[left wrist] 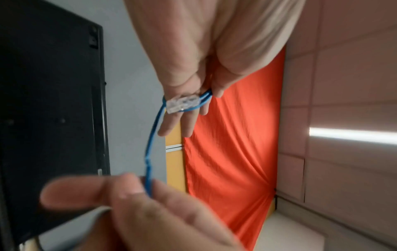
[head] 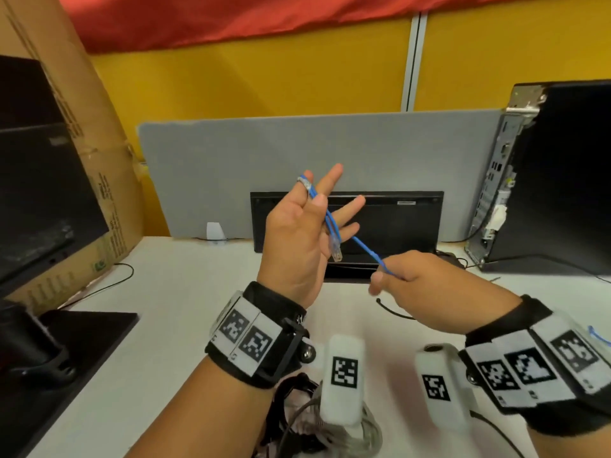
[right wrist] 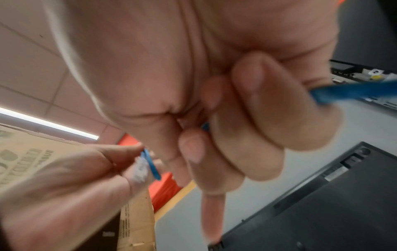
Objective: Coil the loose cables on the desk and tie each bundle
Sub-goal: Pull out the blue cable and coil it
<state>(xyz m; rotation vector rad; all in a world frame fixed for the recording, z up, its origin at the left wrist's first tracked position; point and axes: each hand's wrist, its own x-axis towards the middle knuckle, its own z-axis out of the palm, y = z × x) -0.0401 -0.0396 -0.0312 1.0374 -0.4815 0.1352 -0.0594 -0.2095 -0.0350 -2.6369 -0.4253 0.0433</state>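
Note:
A thin blue network cable (head: 365, 249) runs taut between my two hands above the white desk (head: 172, 325). My left hand (head: 317, 206) is raised with its fingers spread. The cable loops over its index finger and the thumb pins it there. The clear plug (head: 336, 251) dangles below the palm. In the left wrist view the plug (left wrist: 182, 103) lies across the fingers of the left hand (left wrist: 189, 105). My right hand (head: 388, 276) pinches the cable lower to the right. Blurred in the right wrist view, the cable (right wrist: 348, 91) leaves that curled right hand (right wrist: 214, 127).
A black keyboard (head: 347, 223) leans on the grey divider (head: 264, 160). A computer tower (head: 562, 176) stands at the right, with a cardboard box (head: 82, 143) and a monitor (head: 39, 193) at the left. Grey and black cables (head: 314, 424) lie heaped by my wrists. A thin black cable (head: 393, 312) crosses the desk.

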